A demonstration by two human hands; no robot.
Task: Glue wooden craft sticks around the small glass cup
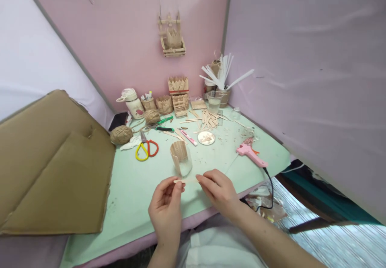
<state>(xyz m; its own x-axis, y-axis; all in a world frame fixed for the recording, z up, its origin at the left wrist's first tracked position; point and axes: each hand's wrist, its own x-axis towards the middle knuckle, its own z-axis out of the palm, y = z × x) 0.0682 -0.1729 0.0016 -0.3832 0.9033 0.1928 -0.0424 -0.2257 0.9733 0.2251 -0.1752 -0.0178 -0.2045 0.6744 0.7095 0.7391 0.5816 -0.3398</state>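
Note:
Between my two hands a pale wooden craft stick (189, 181) lies level, just above the front of the table. My left hand (167, 203) pinches its left end between thumb and fingers. The right end is pinched by my right hand (218, 189), its fingers pointing left. Right behind the stick stands a clear plastic cup (186, 164), partly lined on its left and back with upright craft sticks (179, 151). A pink glue gun (251, 155) rests to the right, and scissors (146, 149) with yellow and red handles lie to the left.
Loose craft sticks (209, 119), a small round dish (206, 138), a pink cutter (188, 137) and green-handled pliers (164, 124) lie farther back. Twine balls (121, 134) and a large cardboard sheet (60, 163) are at left. The glue gun's black cord (271, 187) hangs over the edge.

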